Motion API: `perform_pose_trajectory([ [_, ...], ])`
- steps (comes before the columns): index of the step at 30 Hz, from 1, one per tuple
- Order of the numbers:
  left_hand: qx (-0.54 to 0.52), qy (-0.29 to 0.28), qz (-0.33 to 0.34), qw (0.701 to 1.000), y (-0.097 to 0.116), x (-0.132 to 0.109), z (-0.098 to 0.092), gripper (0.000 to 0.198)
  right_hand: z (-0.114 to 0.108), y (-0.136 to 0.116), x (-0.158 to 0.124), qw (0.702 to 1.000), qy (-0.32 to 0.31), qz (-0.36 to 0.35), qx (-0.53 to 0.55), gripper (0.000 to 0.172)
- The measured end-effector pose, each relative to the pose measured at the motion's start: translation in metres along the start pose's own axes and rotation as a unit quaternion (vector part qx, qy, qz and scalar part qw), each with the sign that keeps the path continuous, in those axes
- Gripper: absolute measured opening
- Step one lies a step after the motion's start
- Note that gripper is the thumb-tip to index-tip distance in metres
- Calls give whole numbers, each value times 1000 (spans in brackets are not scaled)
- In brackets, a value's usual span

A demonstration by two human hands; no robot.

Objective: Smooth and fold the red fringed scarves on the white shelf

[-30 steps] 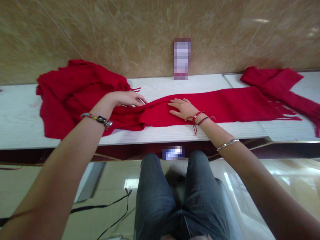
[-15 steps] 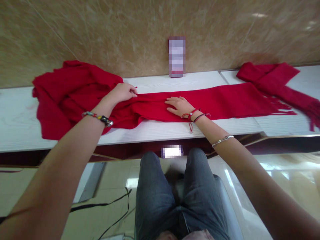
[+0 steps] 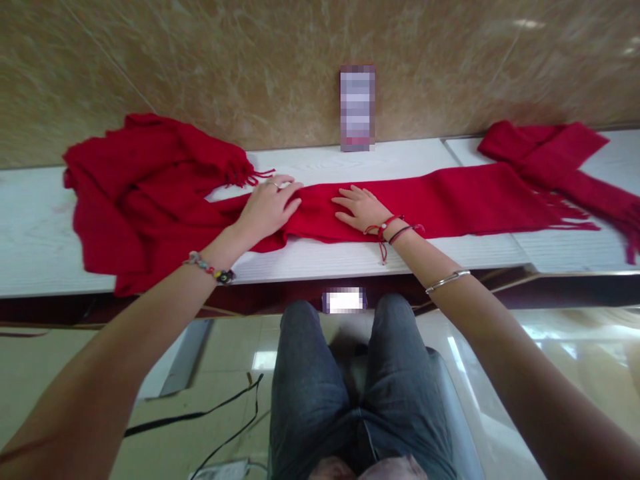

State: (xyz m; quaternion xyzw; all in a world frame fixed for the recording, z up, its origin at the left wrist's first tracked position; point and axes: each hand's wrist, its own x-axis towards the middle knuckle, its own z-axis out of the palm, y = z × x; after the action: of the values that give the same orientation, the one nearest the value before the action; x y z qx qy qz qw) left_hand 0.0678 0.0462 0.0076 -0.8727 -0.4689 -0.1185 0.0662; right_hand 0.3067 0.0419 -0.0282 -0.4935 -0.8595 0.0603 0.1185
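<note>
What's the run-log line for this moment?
left hand: open on red scarf | right hand: open, flat on red scarf | red scarf: flattened right, bunched left | folded scarf: far right

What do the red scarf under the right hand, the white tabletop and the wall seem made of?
Red scarf: soft, matte woven fabric, perhaps wool, judging by its drape and fringe. White tabletop: probably low-sheen wood-effect laminate, given the grain lines. Wall: polished marble or marble-look tile; veins, seams and reflections show.

Inspected for surface finish

Found matt face on long red fringed cloth scarf (image 3: 450, 200); fine grain on flat white wood-look tabletop (image 3: 350, 260); gloss on brown marble-patterned wall (image 3: 225, 67), slim silver metal bangle (image 3: 447, 281), pale floor tiles (image 3: 225, 347).
</note>
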Motion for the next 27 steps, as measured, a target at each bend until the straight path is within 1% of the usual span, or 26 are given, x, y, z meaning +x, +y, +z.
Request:
perform_pose_trajectory([
  [1, -10, -31, 24, 999, 1, -7, 4, 46, 0, 1, 0, 1000, -1, 1, -2, 51],
  [2, -17, -65, 32, 997, -1, -13, 8, 50, 0, 1, 0, 1000, -3, 2, -3, 51],
  [4, -30, -124, 28, 991, -8, -22, 14, 55, 0, 1, 0, 1000, -8, 3, -7, 52],
  [6, -34, -154, 22, 987, -17, -25, 14, 56, 0, 1, 0, 1000, -10, 5, -10, 53],
  [7, -33, -154, 27, 987, -20, -25, 13, 55, 0, 1, 0, 1000, -10, 7, -12, 53],
  [9, -25, -125, 49, 991, -21, -25, 9, 51, 0, 1, 0, 1000, -10, 10, -14, 52],
  [12, -15, -46, 83, 995, -10, -26, 2, 44, 0, 1, -1, 1000, -5, 12, -15, 51],
  [13, -11, -31, 92, 995, -4, -27, 0, 43, 0, 1, -1, 1000, -2, 10, -16, 51],
  [14, -7, -29, 101, 994, 1, -29, -1, 41, 0, 1, -1, 1000, 1, 8, -16, 50],
  [15, -1, -39, 111, 993, 6, -32, -3, 40, 0, 2, -1, 1000, 3, 6, -16, 50],
  [17, 9, -80, 132, 988, 11, -37, -5, 41, 1, 3, 0, 1000, 3, 5, -16, 51],
  [19, 19, -112, 133, 985, 9, -40, -6, 42, 1, 3, 0, 1000, 2, 5, -17, 51],
  [20, 26, -119, 124, 985, 7, -42, -7, 42, 1, 3, 0, 1000, 1, 5, -16, 51],
  [22, 46, -120, 98, 987, 0, -44, -10, 43, 1, 3, 0, 1000, 1, 3, -15, 51],
  [24, 72, -115, 83, 987, -5, -46, -12, 51, 1, 3, 0, 1000, 1, 3, -12, 50],
  [27, 86, -85, 90, 989, -9, -52, -14, 57, 0, 3, 0, 1000, 3, 4, -11, 50],
])
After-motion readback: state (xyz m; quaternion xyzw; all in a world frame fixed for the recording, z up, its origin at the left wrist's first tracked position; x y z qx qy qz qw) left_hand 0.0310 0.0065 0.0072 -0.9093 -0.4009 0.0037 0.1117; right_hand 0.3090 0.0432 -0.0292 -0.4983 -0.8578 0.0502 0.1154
